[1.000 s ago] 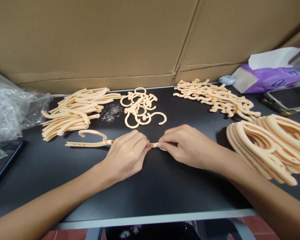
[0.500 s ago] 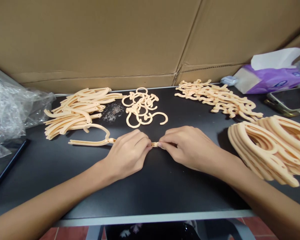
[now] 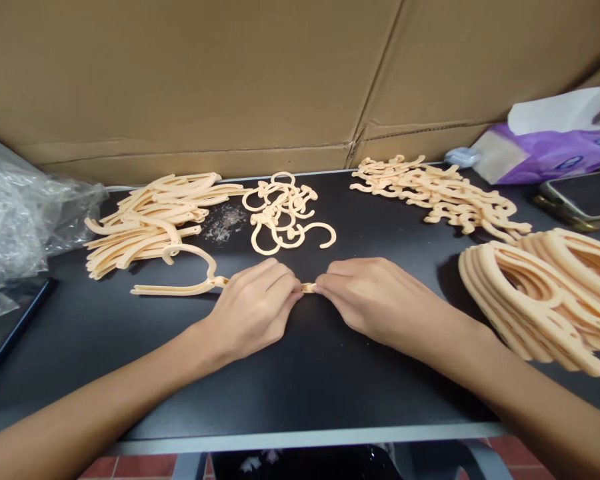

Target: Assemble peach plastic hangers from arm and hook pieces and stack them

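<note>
Left hand (image 3: 253, 308) and right hand (image 3: 380, 300) meeting at end tab (image 3: 309, 287) of peach plastic hanger (image 3: 180, 289), fingers (image 3: 286, 283) of both clenched on it. Hanger on black worktop (image 3: 300, 400), left of hands, just near loose hooks (image 3: 285, 220); stacked hanger frames (image 3: 535, 300) at right.

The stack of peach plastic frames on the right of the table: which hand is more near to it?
Right hand: left of the stack, apart from it. Left hand: farther left, past the right hand.
</note>
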A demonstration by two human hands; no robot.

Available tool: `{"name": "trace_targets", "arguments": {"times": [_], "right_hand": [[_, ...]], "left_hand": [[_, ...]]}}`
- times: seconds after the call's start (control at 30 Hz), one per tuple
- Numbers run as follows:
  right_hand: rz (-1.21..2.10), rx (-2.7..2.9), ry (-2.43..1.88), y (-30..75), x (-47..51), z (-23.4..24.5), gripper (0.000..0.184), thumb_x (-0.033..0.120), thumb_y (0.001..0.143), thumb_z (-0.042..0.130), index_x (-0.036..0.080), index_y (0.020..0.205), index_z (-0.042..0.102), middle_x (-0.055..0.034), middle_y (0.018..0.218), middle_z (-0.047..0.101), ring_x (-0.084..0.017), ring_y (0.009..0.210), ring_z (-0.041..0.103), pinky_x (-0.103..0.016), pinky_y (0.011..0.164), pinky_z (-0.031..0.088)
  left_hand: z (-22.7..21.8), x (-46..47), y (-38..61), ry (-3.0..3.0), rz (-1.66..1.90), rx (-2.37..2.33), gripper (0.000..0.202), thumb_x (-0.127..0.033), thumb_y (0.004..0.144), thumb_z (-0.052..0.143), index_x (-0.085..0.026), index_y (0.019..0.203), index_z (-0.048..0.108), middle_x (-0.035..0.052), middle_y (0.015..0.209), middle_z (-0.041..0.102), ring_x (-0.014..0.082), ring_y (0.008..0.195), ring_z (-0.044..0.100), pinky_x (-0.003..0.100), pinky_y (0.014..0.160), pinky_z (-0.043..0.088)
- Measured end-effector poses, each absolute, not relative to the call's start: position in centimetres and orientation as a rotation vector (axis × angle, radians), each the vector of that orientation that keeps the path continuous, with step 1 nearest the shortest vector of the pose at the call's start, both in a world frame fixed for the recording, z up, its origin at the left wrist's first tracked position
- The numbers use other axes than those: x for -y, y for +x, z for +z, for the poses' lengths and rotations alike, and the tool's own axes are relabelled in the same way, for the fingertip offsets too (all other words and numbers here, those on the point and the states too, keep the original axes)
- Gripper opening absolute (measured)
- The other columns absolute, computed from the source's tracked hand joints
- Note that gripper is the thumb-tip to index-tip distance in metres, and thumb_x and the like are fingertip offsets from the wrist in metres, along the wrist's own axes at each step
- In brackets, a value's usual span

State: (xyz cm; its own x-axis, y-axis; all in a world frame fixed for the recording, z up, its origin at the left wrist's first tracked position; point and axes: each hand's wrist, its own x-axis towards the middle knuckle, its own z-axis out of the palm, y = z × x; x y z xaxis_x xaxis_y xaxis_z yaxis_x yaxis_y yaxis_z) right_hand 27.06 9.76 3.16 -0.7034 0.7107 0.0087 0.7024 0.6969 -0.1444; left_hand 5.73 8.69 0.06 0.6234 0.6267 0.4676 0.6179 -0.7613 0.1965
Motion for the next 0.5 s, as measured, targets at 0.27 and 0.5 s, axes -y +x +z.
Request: {"name": "trace_targets", "arguments": {"times": [0.27, 0.5], "right_hand": [[0.089, 2.916, -1.106, 26.95, -9.24, 3.45, 0.023, 0.008, 0.094, 0.05, 0.016, 0.078, 0.065, -0.0051, 0.074, 0.061, -0.018, 0.063, 0.052, -0.034, 0.059, 0.028], [0.0, 3.023, -1.09, 26.49, -9.25, 3.88, 0.02, 0.001, 0.087, 0.053, 0.015, 0.084, 0.068, -0.0071, 0.078, 0.067, -0.022, 0.069, 0.059, -0.036, 0.06, 0.032]], "left_hand": [[0.03, -8.64, 5.74, 2.804, 0.843, -1.076, 0.017, -0.013, 0.097, 0.052, -0.013, 0.084, 0.063, 0.0072, 0.078, 0.066, 0.0178, 0.072, 0.058, 0.032, 0.066, 0.052], [-0.05, -8.6, 5.73, 2.767, 0.839, -1.088, 0.018, -0.014, 0.098, 0.052, -0.013, 0.083, 0.063, 0.0069, 0.078, 0.065, 0.0173, 0.072, 0.057, 0.032, 0.067, 0.051]]}}
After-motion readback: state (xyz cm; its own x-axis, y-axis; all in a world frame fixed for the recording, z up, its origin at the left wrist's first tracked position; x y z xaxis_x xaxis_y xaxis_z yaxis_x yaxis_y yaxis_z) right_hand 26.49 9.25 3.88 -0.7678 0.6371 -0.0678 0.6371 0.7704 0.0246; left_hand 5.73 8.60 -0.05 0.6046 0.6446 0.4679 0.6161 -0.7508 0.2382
